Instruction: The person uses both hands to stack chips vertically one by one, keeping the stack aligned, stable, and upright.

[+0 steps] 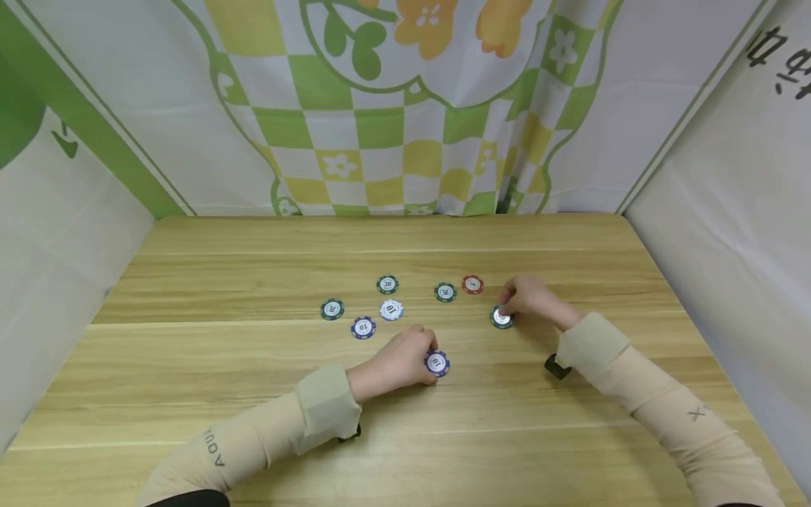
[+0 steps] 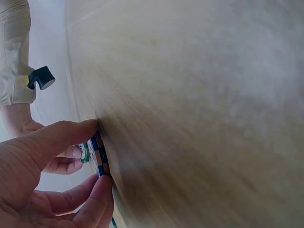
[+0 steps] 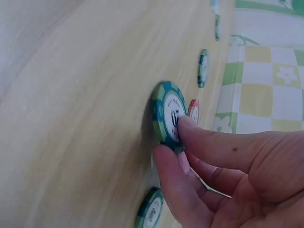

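My left hand (image 1: 400,357) holds a blue poker chip (image 1: 437,362) marked 10 by its rim, thumb on one side and fingers on the other. The left wrist view shows that chip (image 2: 98,154) nearly edge-on, close to the table. Farther right, my right hand (image 1: 532,299) pinches a green poker chip (image 1: 501,318) between thumb and finger. In the right wrist view this chip (image 3: 167,114) is tilted up off the table. Another green chip (image 3: 150,211) lies below the hand there; I cannot make it out in the head view.
On the wooden table (image 1: 190,282) lie a white chip (image 1: 391,310), another blue chip (image 1: 363,327), a red chip (image 1: 472,284), and green chips at the left (image 1: 332,309), back (image 1: 388,284) and centre (image 1: 445,292). A checkered curtain (image 1: 380,141) hangs behind.
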Motion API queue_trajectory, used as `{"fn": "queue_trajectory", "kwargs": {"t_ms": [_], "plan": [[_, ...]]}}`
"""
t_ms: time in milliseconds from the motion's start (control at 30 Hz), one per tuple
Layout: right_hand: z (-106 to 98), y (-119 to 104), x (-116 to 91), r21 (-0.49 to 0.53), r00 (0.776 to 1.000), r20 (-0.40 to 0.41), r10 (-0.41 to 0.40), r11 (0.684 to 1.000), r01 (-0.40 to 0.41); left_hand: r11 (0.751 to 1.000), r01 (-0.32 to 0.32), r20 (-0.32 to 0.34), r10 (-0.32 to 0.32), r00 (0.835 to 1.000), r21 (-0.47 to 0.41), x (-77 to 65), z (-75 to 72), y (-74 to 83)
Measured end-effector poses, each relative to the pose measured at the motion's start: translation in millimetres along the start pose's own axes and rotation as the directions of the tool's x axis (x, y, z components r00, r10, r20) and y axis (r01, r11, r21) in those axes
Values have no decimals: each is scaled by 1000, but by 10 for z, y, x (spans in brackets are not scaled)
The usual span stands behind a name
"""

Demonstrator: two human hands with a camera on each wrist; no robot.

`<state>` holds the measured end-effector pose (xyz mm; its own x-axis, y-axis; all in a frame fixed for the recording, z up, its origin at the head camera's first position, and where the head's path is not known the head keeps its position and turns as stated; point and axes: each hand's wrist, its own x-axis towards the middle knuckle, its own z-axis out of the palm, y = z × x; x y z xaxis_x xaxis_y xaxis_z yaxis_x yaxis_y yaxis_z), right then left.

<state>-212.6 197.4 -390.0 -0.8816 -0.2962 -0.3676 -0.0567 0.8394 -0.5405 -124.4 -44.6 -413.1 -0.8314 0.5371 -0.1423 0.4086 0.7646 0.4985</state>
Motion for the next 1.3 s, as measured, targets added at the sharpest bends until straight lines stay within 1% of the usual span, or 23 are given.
{"fn": "queue_trajectory", "kwargs": {"t_ms": [133,233,333,567,700,767,967,1133,1300], "plan": [[-5,29,9,151,998,56,41,987,-49,1000,2,-4,-2,1000,2,-1,2,-3],[-5,38,4,229,993,98,61,970,-82,1000,5,-6,-5,1000,1,0,2,-4],[-8,45,7,274,987,141,74,955,-110,1000,5,-10,-5,1000,-1,1,-5,2],[30,57,-6,386,971,233,59,910,-148,1000,0,-10,0,1000,8,1,-5,5],[69,53,-26,420,967,248,57,894,-160,1000,0,-7,0,1000,17,5,12,-4],[86,42,-39,444,965,258,52,880,-166,1000,-4,-8,4,1000,16,4,16,-8],[135,-28,-70,499,957,287,37,847,-182,1000,-18,-15,18,1000,-3,-8,6,-10],[181,-93,-91,508,959,280,31,843,-176,999,-36,-28,36,999,-4,-30,-12,5],[240,-169,-110,494,958,288,11,855,-158,1000,-23,-19,23,1000,2,-4,6,-11]]}}
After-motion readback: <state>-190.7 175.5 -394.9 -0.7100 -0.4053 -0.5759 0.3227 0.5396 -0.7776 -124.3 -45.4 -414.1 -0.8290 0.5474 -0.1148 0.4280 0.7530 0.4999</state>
